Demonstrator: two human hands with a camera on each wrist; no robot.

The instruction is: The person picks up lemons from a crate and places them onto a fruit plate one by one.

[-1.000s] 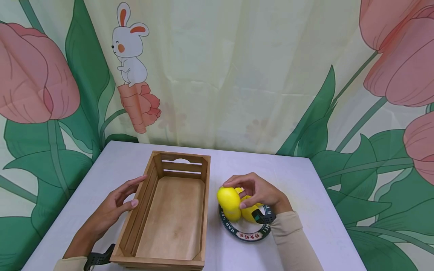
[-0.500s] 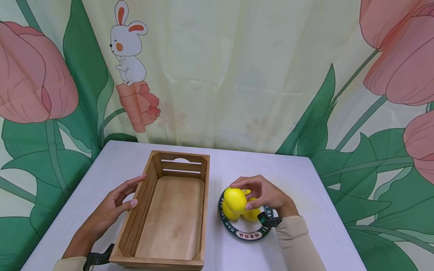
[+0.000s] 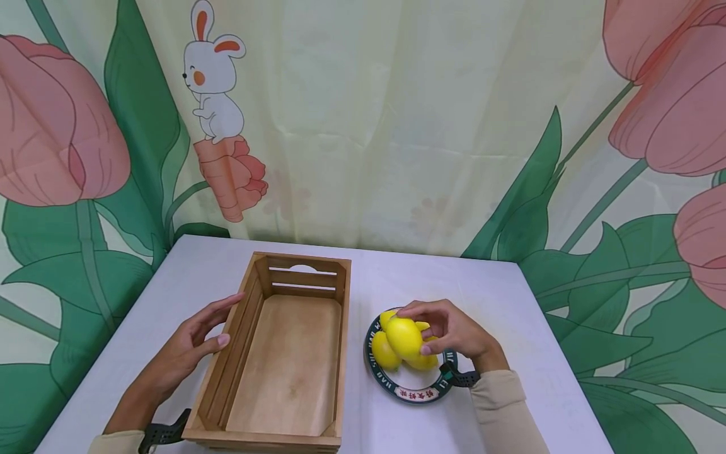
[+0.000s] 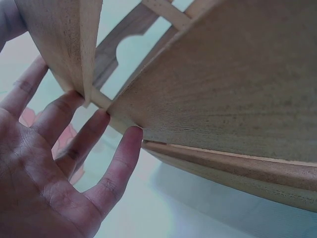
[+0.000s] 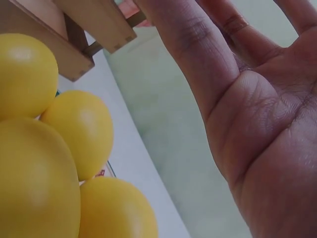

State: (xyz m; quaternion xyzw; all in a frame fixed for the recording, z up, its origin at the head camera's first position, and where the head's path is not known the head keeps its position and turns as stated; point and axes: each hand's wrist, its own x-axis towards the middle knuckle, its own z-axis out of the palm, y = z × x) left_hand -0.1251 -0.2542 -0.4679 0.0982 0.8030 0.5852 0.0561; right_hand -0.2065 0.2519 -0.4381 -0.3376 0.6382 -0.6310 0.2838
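Observation:
My left hand (image 3: pixel 190 343) lies against the left side of a wooden crate (image 3: pixel 345 353), fingers fairly straight. In the left wrist view its fingertips (image 4: pixel 132 134) touch the crate's slats (image 4: pixel 213 89). My right hand (image 3: pixel 454 329) pinches a yellow lemon (image 3: pixel 404 338) between thumb and fingers, over a round plate (image 3: pixel 416 395) with a dark, lettered rim. More lemons lie on the plate, one (image 3: pixel 384 353) to the left of the held one, others partly hidden behind it and the hand. In the right wrist view several lemons (image 5: pixel 81 134) crowd the left side beside the palm (image 5: pixel 277 124).
A white-covered table (image 3: pixel 488 284) bears the crate and plate, the plate standing just right of the crate. Behind it hangs a curtain (image 3: pixel 363 126) printed with tulips and a rabbit. Both wrists wear black straps (image 3: pixel 164 434).
My right hand has moved right and slightly toward me with the lemon, uncovering more lemons at the plate's left. The left hand and crate stay put.

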